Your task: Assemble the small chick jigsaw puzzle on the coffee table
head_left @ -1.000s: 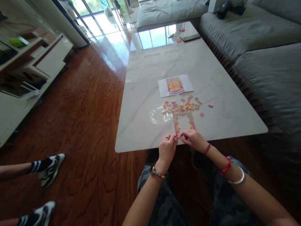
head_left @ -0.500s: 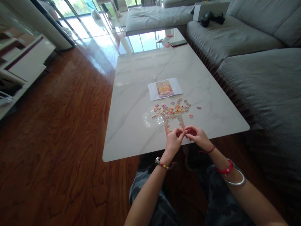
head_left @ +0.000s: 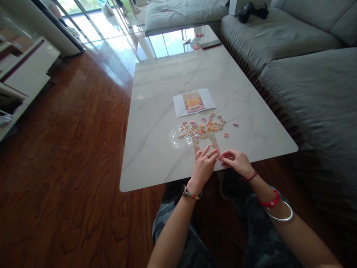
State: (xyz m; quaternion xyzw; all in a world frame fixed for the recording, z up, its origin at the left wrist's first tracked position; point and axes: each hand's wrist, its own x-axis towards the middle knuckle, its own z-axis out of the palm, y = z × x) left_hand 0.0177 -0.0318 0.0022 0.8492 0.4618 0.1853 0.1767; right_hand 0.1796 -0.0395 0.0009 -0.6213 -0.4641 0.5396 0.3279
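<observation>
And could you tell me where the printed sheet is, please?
In the head view, the printed sheet lies centrally on the white table, on the far side of the loose puzzle pieces.

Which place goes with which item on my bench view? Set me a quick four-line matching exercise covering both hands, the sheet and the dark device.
1. Left hand
2. Right hand
3. Printed sheet
4. Dark flat device

A. Near the far end of the table
B. Fingers spread over the puzzle frame
C. Just beyond the loose pieces
D. By the puzzle frame's near right corner

Pairs: 1-B, 2-D, 3-C, 4-A
</observation>
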